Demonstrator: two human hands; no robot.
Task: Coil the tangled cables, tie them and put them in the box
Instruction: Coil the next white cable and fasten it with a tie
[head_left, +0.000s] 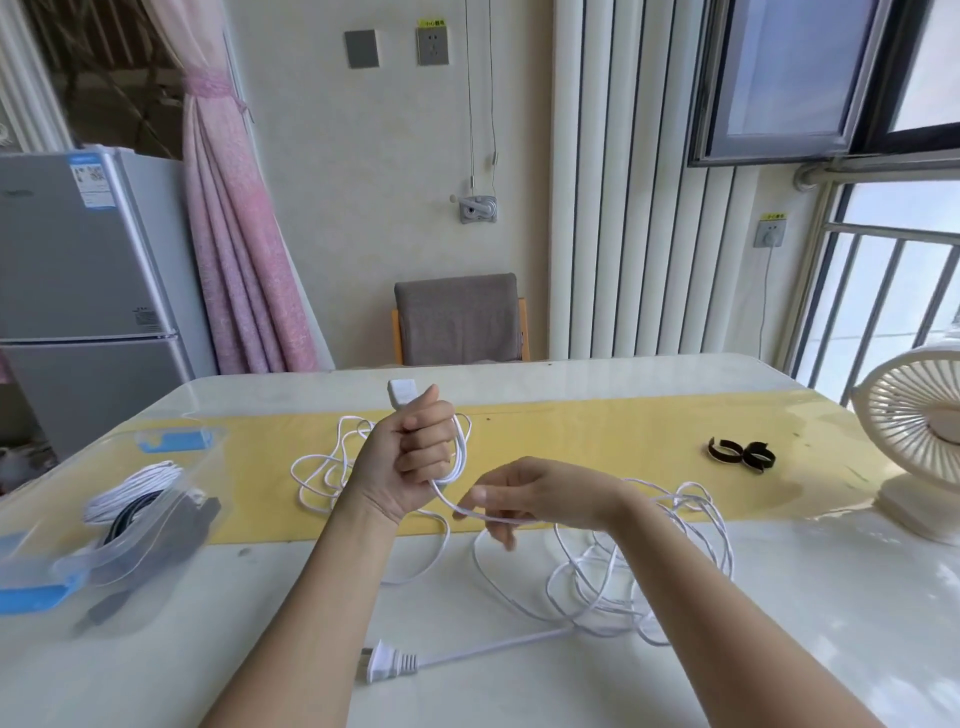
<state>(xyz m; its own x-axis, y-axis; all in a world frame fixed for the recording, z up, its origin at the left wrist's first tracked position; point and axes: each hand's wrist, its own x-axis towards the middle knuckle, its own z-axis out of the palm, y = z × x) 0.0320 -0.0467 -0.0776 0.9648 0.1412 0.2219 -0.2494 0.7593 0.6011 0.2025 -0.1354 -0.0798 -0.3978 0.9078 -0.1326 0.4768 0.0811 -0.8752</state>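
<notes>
Glossy white bench (156, 649) with yellow runner (597, 431), near a barred window; fridge (78, 260) left, fan (919, 441) right. Left hand (415, 457) raised, fisted round the white cable (649, 571) below its blocky end. Right hand (530, 493) low, pinching the thin strand. Remainder tangled on the bench, two-pin plug (387, 661) nearest. Clear plastic box (31, 566) at left.

White cable (597, 587), yellow table stripe (597, 441)
</notes>
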